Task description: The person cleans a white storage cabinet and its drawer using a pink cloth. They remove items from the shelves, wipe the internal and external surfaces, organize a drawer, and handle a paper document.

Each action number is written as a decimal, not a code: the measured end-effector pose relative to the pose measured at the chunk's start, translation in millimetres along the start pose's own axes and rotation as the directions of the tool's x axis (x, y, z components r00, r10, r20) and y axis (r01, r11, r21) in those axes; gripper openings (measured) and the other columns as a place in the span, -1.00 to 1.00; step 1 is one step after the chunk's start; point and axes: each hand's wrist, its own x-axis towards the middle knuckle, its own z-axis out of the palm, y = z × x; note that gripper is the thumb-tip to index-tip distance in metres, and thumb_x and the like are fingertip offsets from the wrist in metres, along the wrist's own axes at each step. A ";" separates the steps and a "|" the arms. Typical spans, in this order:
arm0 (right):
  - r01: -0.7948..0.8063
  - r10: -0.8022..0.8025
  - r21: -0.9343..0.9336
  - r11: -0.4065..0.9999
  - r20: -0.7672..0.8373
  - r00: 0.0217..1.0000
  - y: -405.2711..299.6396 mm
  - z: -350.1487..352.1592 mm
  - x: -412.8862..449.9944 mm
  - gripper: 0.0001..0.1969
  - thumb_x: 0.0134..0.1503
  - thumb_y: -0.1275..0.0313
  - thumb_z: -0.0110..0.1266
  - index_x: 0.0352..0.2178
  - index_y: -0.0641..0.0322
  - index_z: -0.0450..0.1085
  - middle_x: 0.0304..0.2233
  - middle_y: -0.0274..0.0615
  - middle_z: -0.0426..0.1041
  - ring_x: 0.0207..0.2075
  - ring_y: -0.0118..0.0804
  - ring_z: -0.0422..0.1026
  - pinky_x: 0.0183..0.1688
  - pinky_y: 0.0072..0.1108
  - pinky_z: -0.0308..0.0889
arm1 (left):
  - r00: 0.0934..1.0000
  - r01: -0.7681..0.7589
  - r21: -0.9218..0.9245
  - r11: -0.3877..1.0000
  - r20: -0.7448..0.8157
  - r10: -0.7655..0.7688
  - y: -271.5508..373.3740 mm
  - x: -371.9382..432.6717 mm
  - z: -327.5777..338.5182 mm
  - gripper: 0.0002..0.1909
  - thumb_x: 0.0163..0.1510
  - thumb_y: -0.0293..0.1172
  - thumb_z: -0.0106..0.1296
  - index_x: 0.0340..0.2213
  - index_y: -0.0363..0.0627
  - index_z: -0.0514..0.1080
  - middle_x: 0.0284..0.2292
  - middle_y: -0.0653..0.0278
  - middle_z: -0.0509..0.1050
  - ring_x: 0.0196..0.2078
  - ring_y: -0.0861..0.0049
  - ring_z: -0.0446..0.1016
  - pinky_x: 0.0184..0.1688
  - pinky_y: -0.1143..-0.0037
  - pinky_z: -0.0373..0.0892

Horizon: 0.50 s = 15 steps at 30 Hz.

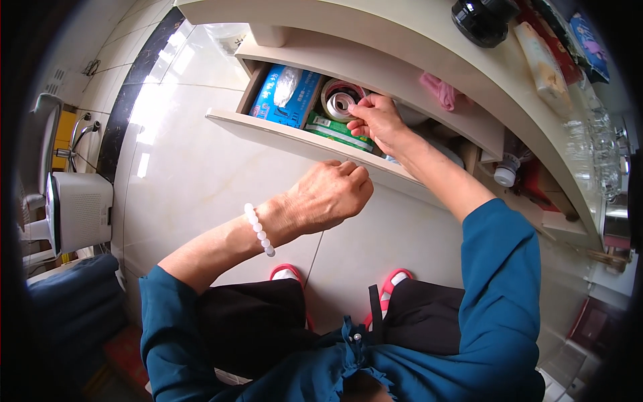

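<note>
An open drawer (281, 131) juts out beneath a pale tabletop. My right hand (374, 120) reaches over it, with thumb and forefinger at the edge of a white roll of tape (340, 104); whether they grip it cannot be told. Larger rolls lie around and under that roll. A green packet (337, 131) is just in front of the rolls. To their left is a blue box (286, 95) with clear plastic on top. My left hand (334, 193), with a white bead bracelet (259, 230) at the wrist, is curled in front of the drawer; its fingertips are hidden.
The tabletop (351, 27) overhangs the drawer and carries a black jar (485, 22) and a tissue packet (542, 65). Pink cloth (438, 91) lies on the ledge behind the drawer. A white-capped bottle (506, 171) is at the right. A white appliance (83, 211) stands far left.
</note>
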 end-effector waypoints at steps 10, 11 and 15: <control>0.099 -0.098 -0.092 0.991 0.014 0.995 3.8 8.5 5.1 -0.84 0.12 0.45 0.02 -0.37 0.30 0.21 -0.50 -0.16 0.36 -0.58 -0.36 0.47 -0.61 -0.63 0.38 | 0.992 -0.034 -0.050 0.998 -0.125 0.028 -1.0 -1.3 -0.5 -0.88 -0.25 -0.52 0.03 -0.56 -0.29 0.36 -0.48 0.18 0.33 -0.39 0.37 0.41 -0.29 0.45 0.42; 0.036 -0.035 -0.018 0.999 0.049 0.998 1.8 6.2 2.3 -0.84 0.11 0.45 0.03 -0.36 0.30 0.22 -0.49 -0.15 0.36 -0.57 -0.36 0.47 -0.61 -0.63 0.38 | 0.992 -0.039 -0.062 0.997 -0.124 0.031 -3.0 -2.3 -1.7 -0.87 -0.24 -0.53 0.02 -0.55 -0.30 0.35 -0.45 0.15 0.34 -0.36 0.34 0.43 -0.27 0.44 0.42; -0.066 0.074 -0.054 0.996 0.154 0.985 -10.7 -9.8 -21.8 -0.84 0.09 0.43 0.07 -0.39 0.25 0.25 -0.47 -0.17 0.38 -0.56 -0.40 0.43 -0.57 -0.60 0.38 | 0.996 0.021 -0.099 0.995 -0.088 -0.029 -3.1 -9.6 -6.5 -0.74 -0.18 -0.56 0.17 -0.38 -0.34 0.38 -0.26 0.07 0.43 -0.19 0.23 0.46 -0.18 0.37 0.45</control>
